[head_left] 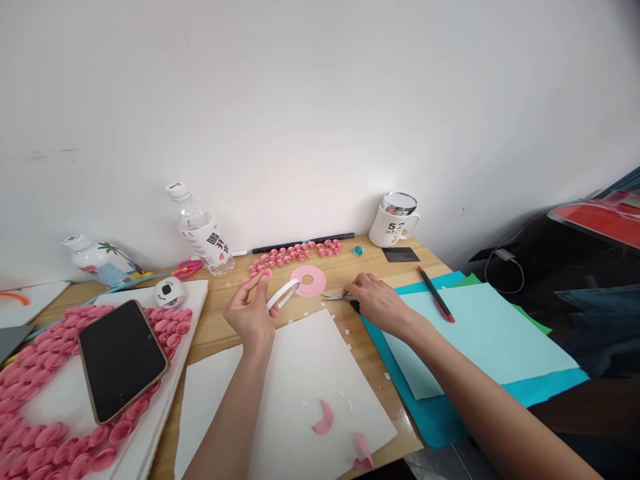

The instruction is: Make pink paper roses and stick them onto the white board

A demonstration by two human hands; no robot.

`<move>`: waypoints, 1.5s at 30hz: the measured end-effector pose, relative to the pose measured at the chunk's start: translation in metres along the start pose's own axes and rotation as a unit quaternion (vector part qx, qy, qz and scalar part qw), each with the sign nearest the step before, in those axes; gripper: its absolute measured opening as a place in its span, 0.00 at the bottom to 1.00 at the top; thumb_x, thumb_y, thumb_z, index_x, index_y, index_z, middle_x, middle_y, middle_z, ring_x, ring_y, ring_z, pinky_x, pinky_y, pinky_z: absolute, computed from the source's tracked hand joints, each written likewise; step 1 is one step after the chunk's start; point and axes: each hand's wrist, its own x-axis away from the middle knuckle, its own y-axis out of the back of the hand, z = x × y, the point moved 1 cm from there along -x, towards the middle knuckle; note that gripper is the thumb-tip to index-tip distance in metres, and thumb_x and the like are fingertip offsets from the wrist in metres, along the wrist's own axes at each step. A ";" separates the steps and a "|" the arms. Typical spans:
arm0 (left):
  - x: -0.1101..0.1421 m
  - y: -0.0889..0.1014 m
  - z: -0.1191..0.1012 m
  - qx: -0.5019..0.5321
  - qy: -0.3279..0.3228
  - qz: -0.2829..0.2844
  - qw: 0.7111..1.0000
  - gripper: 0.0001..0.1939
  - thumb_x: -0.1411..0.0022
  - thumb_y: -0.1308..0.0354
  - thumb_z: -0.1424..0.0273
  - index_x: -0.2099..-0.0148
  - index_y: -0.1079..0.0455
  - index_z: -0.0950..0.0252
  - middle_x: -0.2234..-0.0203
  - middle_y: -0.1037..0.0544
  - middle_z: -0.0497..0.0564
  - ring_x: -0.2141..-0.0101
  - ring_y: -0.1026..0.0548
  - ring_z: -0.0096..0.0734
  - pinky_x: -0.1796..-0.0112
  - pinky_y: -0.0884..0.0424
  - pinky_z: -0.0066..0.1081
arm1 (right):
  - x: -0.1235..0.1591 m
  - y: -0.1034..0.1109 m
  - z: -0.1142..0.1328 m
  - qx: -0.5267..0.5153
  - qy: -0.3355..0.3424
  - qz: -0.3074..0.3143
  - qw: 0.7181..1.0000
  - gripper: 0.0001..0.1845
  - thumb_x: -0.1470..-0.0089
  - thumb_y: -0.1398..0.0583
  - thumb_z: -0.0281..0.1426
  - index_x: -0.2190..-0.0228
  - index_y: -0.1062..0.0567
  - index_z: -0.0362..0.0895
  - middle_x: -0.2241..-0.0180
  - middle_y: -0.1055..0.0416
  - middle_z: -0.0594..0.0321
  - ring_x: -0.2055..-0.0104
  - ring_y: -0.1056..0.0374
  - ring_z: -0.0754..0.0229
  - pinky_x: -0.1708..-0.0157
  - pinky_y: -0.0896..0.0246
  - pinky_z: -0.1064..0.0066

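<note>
"What's farthest left of the left hand point(251, 317)?"

"Pink paper rosettes point(47, 360) on a white board, with a phone point(124, 360) lying over some. Nearer that hand, beyond it, stands a clear bottle point(205, 240)."

"And its grip?"

"Narrow, holding a white ring point(283, 294) that tilts up from the fingers. A small pink rosette point(267, 273) shows at the fingertips; I can't tell if it's pinched."

"Just right of that grip?"

"A pink paper disc point(308, 281) with a central hole, flat on the table point(310, 308), then the scissors point(336, 297), blades toward the disc."

"The right hand point(373, 299)?"

"Fingers curled over the scissors' dark handle; how tightly they close, I can't tell."

"Right of that?"

"A white mug point(393, 225) beyond it, a dark card point(401, 255) before the mug, and a pen point(436, 294) partly across pale blue paper point(480, 340)."
</note>
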 end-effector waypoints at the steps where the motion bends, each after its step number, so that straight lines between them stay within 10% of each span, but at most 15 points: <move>1: 0.001 0.000 -0.001 0.002 -0.003 -0.002 1.000 0.16 0.61 0.33 0.64 0.67 0.24 0.68 0.63 0.23 0.59 0.67 0.25 0.37 0.88 0.44 0.19 | -0.003 0.000 0.000 0.003 0.001 0.006 1.000 0.24 0.51 0.51 0.16 0.55 0.29 0.44 0.62 0.34 0.51 0.58 0.37 0.52 0.66 0.46 0.70; 8: 0.000 0.001 -0.005 0.012 -0.014 -0.009 1.000 0.18 0.59 0.33 0.64 0.65 0.25 0.69 0.64 0.22 0.58 0.77 0.27 0.28 0.89 0.43 0.21 | -0.012 0.001 -0.010 -0.192 -0.013 -0.052 0.980 0.20 0.47 0.47 0.23 0.52 0.31 0.45 0.63 0.31 0.54 0.64 0.33 0.56 0.66 0.42 0.68; 15: 0.002 0.001 -0.006 -0.034 -0.053 -0.027 0.998 0.19 0.55 0.36 0.60 0.63 0.25 0.67 0.65 0.22 0.55 0.86 0.37 0.15 0.89 0.39 0.23 | 0.002 0.012 0.016 -0.638 0.091 -0.023 0.764 0.28 0.48 0.42 0.36 0.46 0.39 0.44 0.64 0.28 0.57 0.63 0.32 0.60 0.63 0.37 0.64; 26: 0.008 0.003 -0.007 -0.132 -0.130 -0.032 0.982 0.15 0.50 0.40 0.61 0.63 0.25 0.64 0.67 0.23 0.52 0.82 0.31 0.20 0.87 0.38 0.21 | 0.002 0.033 0.083 -0.426 0.162 -0.212 0.864 0.16 0.54 0.38 0.25 0.61 0.33 0.45 0.59 0.29 0.59 0.54 0.34 0.55 0.55 0.39 0.63; 35: 0.008 0.004 -0.010 -0.121 -0.119 -0.052 0.984 0.14 0.50 0.39 0.62 0.63 0.25 0.65 0.64 0.23 0.53 0.83 0.34 0.18 0.85 0.35 0.23 | 0.022 0.046 0.085 -0.331 0.148 -0.352 0.863 0.11 0.49 0.41 0.27 0.61 0.32 0.47 0.60 0.30 0.56 0.52 0.36 0.53 0.55 0.41 0.62; 40: 0.005 0.005 -0.003 -0.105 -0.106 -0.053 0.987 0.17 0.50 0.40 0.59 0.61 0.26 0.65 0.62 0.23 0.54 0.83 0.34 0.18 0.86 0.34 0.25 | 0.005 0.029 0.062 -0.295 0.036 -0.174 0.939 0.16 0.56 0.35 0.37 0.65 0.31 0.46 0.69 0.30 0.62 0.68 0.34 0.58 0.64 0.42 0.65; 45: 0.009 0.005 -0.005 -0.119 -0.125 -0.037 0.984 0.16 0.49 0.40 0.59 0.62 0.25 0.64 0.62 0.23 0.54 0.84 0.34 0.17 0.87 0.35 0.23 | 0.001 0.025 0.070 -0.298 0.012 -0.068 0.952 0.17 0.58 0.34 0.41 0.67 0.29 0.46 0.72 0.33 0.64 0.73 0.38 0.63 0.74 0.48 0.73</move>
